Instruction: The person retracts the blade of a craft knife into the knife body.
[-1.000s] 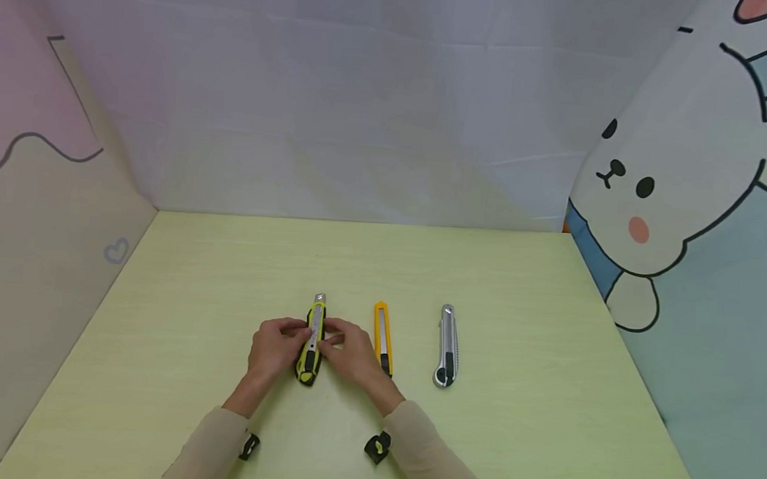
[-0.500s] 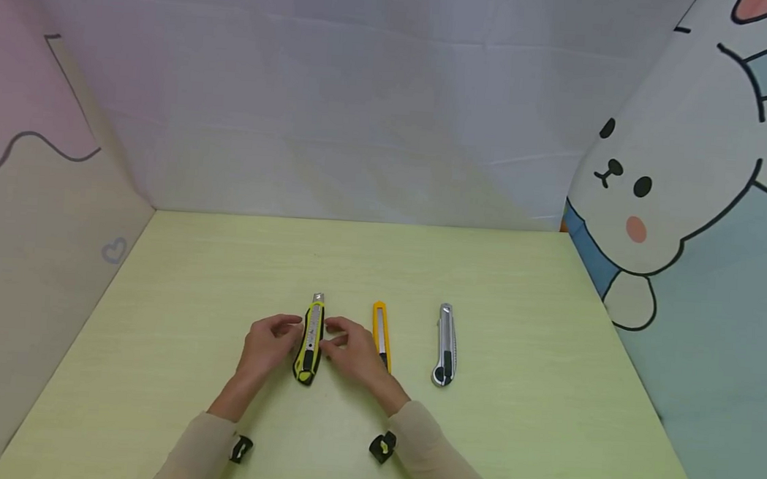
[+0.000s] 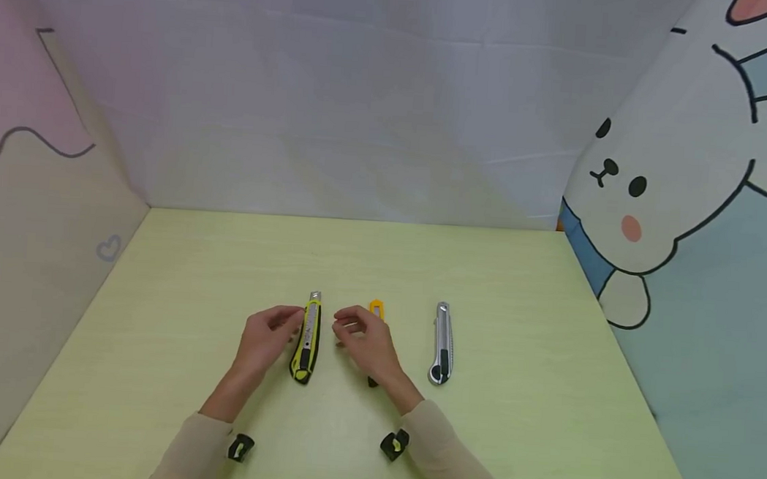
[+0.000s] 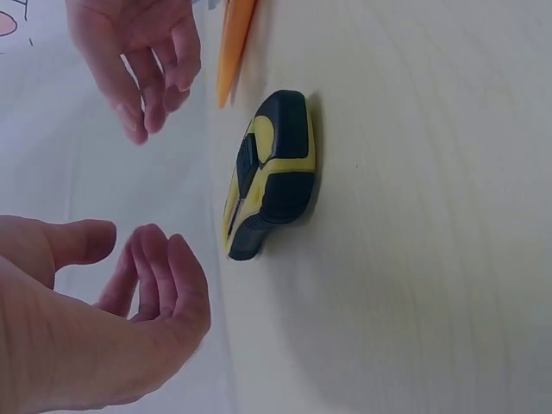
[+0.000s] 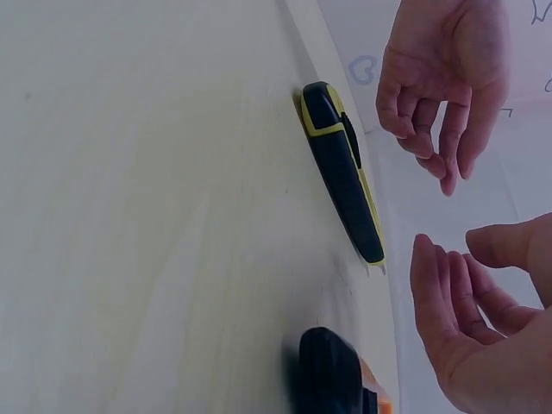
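Note:
A yellow-green and black utility knife (image 3: 307, 341) lies lengthwise on the table between my two hands. At its left side hovers my left hand (image 3: 264, 340), fingers loosely bent; the left wrist view shows a gap between these fingers and the knife. Over a slim orange-yellow utility knife (image 3: 376, 307) is my right hand (image 3: 370, 346), hiding its middle. That hand holds nothing, its relaxed fingers pointing left, as the right wrist view (image 5: 479, 323) also shows. Farther right rests a silver utility knife (image 3: 442, 343) with a black slider, touched by neither hand.
The pale wooden table (image 3: 530, 424) carries the three knives in a side-by-side row. Behind it hangs a whitish sheet (image 3: 364, 121). Printed panels stand at both sides, the right one with a cartoon rabbit (image 3: 650, 190). Dark wrist devices (image 3: 241, 448) sit at both sleeves.
Both hands have come away from the yellow-green knife, the left a little leftward. My right hand has shifted right, over the orange-yellow knife. The knives stay on the table.

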### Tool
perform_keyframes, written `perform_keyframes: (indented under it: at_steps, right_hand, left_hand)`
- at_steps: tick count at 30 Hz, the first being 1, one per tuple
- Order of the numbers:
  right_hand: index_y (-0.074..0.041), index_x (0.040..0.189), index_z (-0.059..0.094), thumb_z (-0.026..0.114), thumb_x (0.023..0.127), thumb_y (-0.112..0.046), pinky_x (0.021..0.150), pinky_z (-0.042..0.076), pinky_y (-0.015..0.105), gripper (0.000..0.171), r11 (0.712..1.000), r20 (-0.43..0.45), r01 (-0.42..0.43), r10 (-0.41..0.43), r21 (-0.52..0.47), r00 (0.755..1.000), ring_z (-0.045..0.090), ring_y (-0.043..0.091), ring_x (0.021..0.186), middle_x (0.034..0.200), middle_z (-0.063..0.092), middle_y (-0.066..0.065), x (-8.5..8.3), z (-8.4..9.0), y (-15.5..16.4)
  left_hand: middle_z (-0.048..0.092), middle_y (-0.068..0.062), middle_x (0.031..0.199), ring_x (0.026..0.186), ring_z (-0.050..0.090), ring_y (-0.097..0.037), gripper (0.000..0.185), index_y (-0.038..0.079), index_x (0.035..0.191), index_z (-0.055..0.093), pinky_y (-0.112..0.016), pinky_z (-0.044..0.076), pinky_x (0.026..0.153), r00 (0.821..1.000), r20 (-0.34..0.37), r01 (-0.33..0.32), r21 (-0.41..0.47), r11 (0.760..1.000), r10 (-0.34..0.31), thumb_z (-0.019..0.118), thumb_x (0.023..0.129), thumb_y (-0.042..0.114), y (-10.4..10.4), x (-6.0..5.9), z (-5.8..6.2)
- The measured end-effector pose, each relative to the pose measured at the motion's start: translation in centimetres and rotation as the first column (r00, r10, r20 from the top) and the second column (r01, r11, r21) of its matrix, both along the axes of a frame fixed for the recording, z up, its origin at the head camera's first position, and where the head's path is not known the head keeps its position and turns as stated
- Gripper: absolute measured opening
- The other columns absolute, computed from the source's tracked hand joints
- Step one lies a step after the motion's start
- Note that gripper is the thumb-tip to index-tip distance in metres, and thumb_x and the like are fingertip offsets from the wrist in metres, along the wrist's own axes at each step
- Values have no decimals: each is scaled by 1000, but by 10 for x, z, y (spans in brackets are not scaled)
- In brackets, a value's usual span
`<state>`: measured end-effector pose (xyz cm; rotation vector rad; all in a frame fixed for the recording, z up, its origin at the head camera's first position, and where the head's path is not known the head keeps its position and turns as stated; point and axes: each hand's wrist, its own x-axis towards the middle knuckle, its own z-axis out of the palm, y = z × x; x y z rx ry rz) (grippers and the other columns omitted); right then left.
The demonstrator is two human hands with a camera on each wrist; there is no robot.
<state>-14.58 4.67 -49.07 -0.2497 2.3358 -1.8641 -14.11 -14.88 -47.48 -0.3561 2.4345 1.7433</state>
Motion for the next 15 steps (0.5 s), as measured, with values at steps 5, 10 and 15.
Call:
perform_keyframes:
  at_steps: [5, 10, 15]
  right_hand:
    - [3, 110, 67, 70, 99, -9, 76, 61, 46, 17, 998, -29, 35, -37, -54, 999, 69, 39, 92, 100, 69, 16, 1, 3, 6]
    - [-2, 106, 68, 72, 98, -14, 72, 61, 47, 15, 996, -24, 57, -59, -63, 998, 67, 39, 87, 96, 68, 10, 3, 5, 15]
    - [-4, 105, 68, 73, 97, -15, 66, 60, 38, 15, 994, -28, 90, -91, -60, 995, 65, 43, 84, 95, 68, 8, 5, 6, 27]
  left_hand:
    - [70, -20, 117, 98, 64, -27, 36, 1, 121, 71, -37, 56, 86, 1000, -10, -29, 45, 999, 30, 62, 105, 32, 2, -1, 7]
    - [70, -20, 112, 92, 62, -27, 37, -1, 117, 71, -33, 56, 78, 999, -9, -49, 85, 995, 50, 64, 104, 32, 2, -1, 11]
    - [69, -17, 104, 84, 60, -25, 40, -2, 116, 71, -29, 54, 71, 997, -12, -71, 110, 991, 73, 65, 103, 35, 2, 1, 15]
